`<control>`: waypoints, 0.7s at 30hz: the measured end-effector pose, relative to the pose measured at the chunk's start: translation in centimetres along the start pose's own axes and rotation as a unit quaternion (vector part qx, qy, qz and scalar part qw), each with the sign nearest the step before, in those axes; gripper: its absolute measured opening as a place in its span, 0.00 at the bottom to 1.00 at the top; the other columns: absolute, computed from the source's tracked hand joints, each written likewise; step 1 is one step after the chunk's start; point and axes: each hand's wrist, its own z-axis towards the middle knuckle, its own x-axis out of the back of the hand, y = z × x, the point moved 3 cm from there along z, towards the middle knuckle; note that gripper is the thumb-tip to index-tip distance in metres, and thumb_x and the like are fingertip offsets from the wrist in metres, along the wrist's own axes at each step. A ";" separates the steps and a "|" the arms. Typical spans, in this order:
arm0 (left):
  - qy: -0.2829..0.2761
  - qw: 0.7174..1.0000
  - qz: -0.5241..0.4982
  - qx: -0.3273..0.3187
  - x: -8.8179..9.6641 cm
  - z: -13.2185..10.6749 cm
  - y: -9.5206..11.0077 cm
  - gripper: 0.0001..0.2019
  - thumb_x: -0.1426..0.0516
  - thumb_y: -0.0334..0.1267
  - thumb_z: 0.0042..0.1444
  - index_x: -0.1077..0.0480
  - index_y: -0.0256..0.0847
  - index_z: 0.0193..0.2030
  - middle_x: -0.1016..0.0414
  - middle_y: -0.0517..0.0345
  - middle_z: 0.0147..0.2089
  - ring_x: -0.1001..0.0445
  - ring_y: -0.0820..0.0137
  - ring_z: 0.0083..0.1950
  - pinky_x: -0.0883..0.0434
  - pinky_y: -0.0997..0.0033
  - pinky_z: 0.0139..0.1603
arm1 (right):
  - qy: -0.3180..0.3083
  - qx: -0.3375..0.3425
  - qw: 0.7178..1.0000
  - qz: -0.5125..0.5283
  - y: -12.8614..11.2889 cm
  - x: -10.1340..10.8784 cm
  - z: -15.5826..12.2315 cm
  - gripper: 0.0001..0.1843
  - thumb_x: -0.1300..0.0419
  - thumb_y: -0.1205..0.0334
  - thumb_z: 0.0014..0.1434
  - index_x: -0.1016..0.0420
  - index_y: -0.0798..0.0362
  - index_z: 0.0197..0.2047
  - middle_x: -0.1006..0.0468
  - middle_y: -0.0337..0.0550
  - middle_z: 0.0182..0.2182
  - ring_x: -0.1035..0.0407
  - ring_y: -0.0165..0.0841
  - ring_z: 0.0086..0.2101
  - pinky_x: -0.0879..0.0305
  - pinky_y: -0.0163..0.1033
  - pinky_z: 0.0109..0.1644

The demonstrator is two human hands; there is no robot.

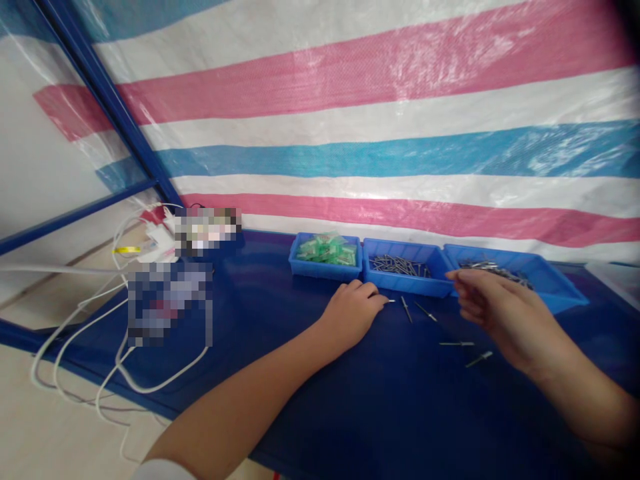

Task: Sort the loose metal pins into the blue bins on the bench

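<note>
My left hand (351,308) rests on the blue table (300,373), fingers curled, pinching a small metal pin (389,301) at its fingertips. My right hand (493,307) hovers just above the table in front of the right blue bin (530,280), fingers loosely bent and apart, nothing visible in them. Several loose metal pins (420,310) lie on the table between and below the hands.
Three blue bins stand along the back: the left bin (325,257) holds green parts, the middle bin (405,267) and right one hold metal pins. White cables (125,347) and plugs lie at the left. A striped tarp (380,133) hangs behind.
</note>
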 end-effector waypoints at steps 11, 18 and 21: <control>0.023 1.000 0.000 0.005 0.7 -0.1 0.9 0.15 0.57 0.32 0.67 0.36 0.39 0.55 0.29 0.52 0.42 0.30 0.65 0.42 0.34 0.66 0.43 | -0.138 0.163 0.917 -0.336 0.8 -2.6 -1.5 0.19 0.43 0.47 0.58 0.25 0.51 0.44 0.23 0.43 0.37 0.30 0.36 0.35 0.35 0.40 0.39; 0.053 0.994 -0.088 -0.045 2.1 -0.5 1.2 0.14 0.57 0.32 0.66 0.37 0.39 0.54 0.29 0.52 0.45 0.30 0.65 0.45 0.33 0.66 0.45 | -0.191 0.265 0.840 -0.434 0.6 -3.5 -2.4 0.14 0.48 0.53 0.62 0.24 0.50 0.40 0.21 0.45 0.39 0.27 0.38 0.38 0.34 0.43 0.43; 0.085 0.980 -0.177 -0.035 2.1 -0.4 1.1 0.14 0.56 0.31 0.66 0.37 0.40 0.54 0.29 0.51 0.47 0.30 0.66 0.48 0.33 0.66 0.49 | -0.198 0.256 0.841 -0.434 0.5 -3.5 -2.5 0.13 0.47 0.53 0.61 0.24 0.49 0.40 0.21 0.44 0.39 0.27 0.39 0.37 0.33 0.44 0.43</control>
